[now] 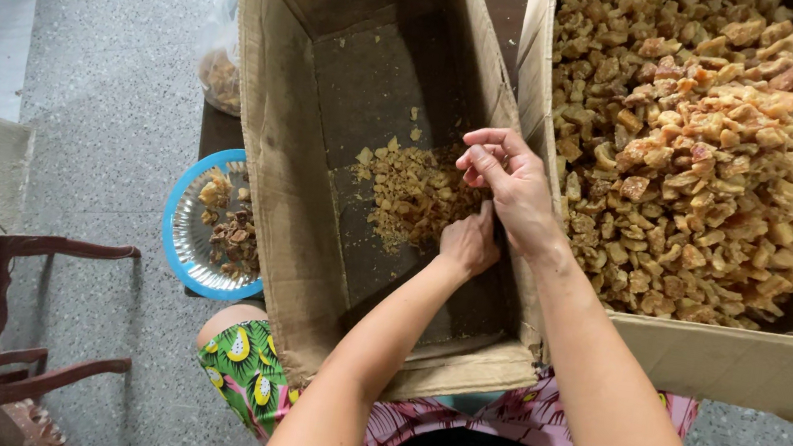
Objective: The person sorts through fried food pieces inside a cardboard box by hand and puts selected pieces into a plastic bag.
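Head view: right hand (512,182) hides (partly) left hand (468,242).

Two brown cartons (276,138) (742,366) — side by side (open)

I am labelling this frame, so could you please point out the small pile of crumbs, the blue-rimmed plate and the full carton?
Small pile of crumbs (411,189), head view, middle of the heap.
Blue-rimmed plate (174,241), head view, left rim.
Full carton (732,360), head view, near cardboard wall.
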